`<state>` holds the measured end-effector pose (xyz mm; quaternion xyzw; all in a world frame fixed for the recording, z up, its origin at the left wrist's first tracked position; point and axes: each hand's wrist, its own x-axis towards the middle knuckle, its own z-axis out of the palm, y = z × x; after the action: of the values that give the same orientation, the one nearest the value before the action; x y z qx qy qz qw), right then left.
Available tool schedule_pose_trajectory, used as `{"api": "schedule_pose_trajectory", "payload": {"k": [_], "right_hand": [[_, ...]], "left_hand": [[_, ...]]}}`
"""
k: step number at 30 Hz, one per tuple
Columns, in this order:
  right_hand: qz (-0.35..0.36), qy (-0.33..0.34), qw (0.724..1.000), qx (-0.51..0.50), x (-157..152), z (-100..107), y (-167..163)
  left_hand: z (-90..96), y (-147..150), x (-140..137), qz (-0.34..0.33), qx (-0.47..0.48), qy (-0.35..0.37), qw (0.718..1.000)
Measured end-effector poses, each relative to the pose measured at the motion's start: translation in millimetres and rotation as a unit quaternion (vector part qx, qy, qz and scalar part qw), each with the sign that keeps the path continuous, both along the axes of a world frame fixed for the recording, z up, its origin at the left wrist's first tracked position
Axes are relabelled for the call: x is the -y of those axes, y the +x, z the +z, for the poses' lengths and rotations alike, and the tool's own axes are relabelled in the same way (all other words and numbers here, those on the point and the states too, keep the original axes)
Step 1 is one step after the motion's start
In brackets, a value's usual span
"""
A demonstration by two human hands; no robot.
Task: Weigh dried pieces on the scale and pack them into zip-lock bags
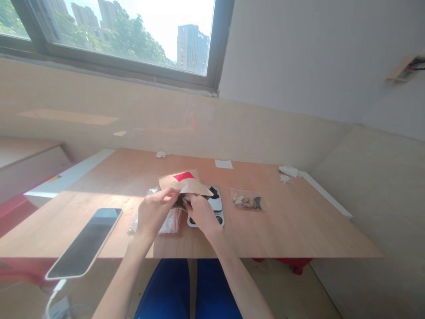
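Observation:
A brown paper bag [172, 180] with a red label is tilted with its mouth towards me. My left hand [157, 203] pinches the edge of that mouth. At the opening is my right hand [199, 212], its fingers closed and partly inside; what they hold is hidden. Under and behind the right hand sits a small kitchen scale [217, 204] with black pieces [214, 192] on its plate. Clear plastic zip bags [171, 223] lie in a stack beneath the left hand. Right of the scale rests a filled clear zip bag [247, 200] of tan and dark pieces.
A phone [88, 241] with a cable lies at the table's left front, reaching past the edge. Along the back of the wooden table [299, 226] are a white paper [223, 164] and crumpled tissues [288, 172]. A wall and window stand behind.

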<state>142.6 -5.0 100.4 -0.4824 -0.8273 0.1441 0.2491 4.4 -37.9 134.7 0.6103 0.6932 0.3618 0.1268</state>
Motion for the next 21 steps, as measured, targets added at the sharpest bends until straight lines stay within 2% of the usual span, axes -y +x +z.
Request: {"api": "schedule_pose_trajectory", "payload": {"k": [4,8,13,19,21], "right_hand": [[0.026,0.033,0.995,-0.089,11.5,-2.6,12.4],[0.024,0.033,0.987,-0.154,21.5,-3.4,21.6],[0.037,0.036,0.96,-0.274,36.6,-2.3,35.7],[-0.013,0.009,0.925,-0.38,36.9,-18.8,60.5],[-0.047,0.016,0.928,-0.37,30.0,-25.5,68.9]], "left_hand": [[-0.2,0.9,-0.6,0.001,-0.015,-0.001,1.0],[-0.7,1.7,-0.9,0.007,-0.036,-0.005,0.999],[1.3,-0.5,-1.3,0.014,-0.037,0.0,0.999],[5.0,-6.8,-8.2,0.025,-0.031,0.022,0.999],[5.3,-8.4,-10.4,0.043,-0.034,0.022,0.998]]}}
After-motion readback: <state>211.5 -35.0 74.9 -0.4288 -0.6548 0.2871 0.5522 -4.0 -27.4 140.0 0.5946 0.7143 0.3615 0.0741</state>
